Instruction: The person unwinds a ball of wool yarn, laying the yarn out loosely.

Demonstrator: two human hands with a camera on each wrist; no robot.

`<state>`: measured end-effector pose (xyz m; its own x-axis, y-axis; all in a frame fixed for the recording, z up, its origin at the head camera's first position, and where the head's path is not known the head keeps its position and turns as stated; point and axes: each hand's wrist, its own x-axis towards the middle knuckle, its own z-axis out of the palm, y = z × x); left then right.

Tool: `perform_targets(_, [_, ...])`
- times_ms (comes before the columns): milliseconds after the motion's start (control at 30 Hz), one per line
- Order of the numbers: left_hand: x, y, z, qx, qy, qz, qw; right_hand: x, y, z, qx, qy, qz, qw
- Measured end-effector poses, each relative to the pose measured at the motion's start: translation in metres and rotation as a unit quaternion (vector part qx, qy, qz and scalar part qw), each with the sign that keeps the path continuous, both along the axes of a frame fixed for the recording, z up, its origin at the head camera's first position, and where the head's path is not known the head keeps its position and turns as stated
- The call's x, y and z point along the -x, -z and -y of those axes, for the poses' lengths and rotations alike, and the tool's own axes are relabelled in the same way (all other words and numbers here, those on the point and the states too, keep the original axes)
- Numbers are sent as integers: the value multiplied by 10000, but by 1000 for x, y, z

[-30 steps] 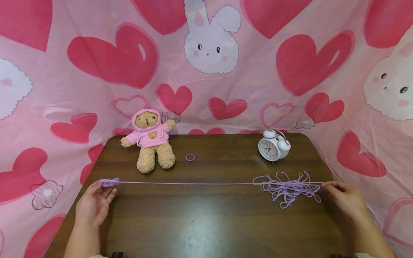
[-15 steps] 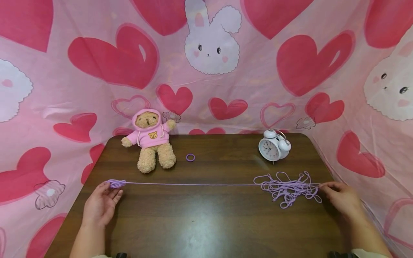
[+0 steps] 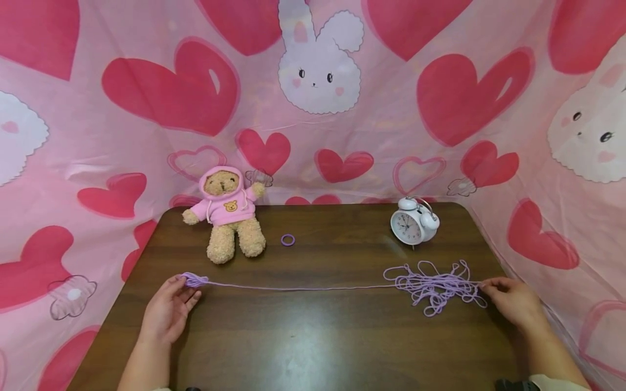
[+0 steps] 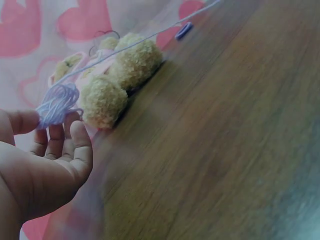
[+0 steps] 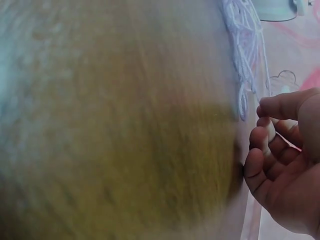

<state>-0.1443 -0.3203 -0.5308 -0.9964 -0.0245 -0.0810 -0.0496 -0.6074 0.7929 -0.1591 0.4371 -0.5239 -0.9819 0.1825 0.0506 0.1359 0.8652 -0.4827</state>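
My left hand [image 3: 168, 312] pinches a small looped bundle of purple yarn [image 3: 194, 279] between thumb and fingers, over the left side of the table. In the left wrist view the bundle [image 4: 59, 105] shows several loops standing up from the fingertips. One strand [image 3: 303, 289] runs from it across the table, sagging slightly, to a loose tangle of the same yarn [image 3: 435, 288] at the right. At the tangle's right side my right hand [image 3: 515, 304] pinches a strand between thumb and index finger; in the right wrist view its other fingers [image 5: 257, 165] are loosely curled.
A teddy bear in a pink hoodie [image 3: 227, 209] sits at the back left of the brown table [image 3: 303, 347]. Right of it lies a purple ring [image 3: 288, 240]. A white alarm clock [image 3: 413, 224] stands at the back right, behind the tangle. Pink heart-patterned cloth [image 3: 332, 130] surrounds the table.
My left hand has moved right with the yarn bundle, and the strand has gone from taut to slightly slack. My right hand has shifted a little left; the tangle stays in place.
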Motion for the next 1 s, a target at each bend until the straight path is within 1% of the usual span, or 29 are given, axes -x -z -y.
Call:
perform_targets(233, [2, 1, -7, 43, 85, -101, 9999, -2, -3, 0, 123, 38, 127, 9998])
perform_targets(367, [2, 1, -9, 75, 57, -97, 9999, -4, -5, 1, 218, 121, 3, 9997])
perform_targets(533, [4, 1, -13, 127, 42, -18, 9999, -3, -6, 8, 216, 169, -235, 9993])
perform_targets(833, [7, 1, -23, 206, 10, 185, 9996, 3, -13, 38, 287, 104, -604, 9977])
perform_targets(1000, [9, 0, -28, 299, 48, 215, 9993, 6, -18, 58, 441, 63, -661, 9968])
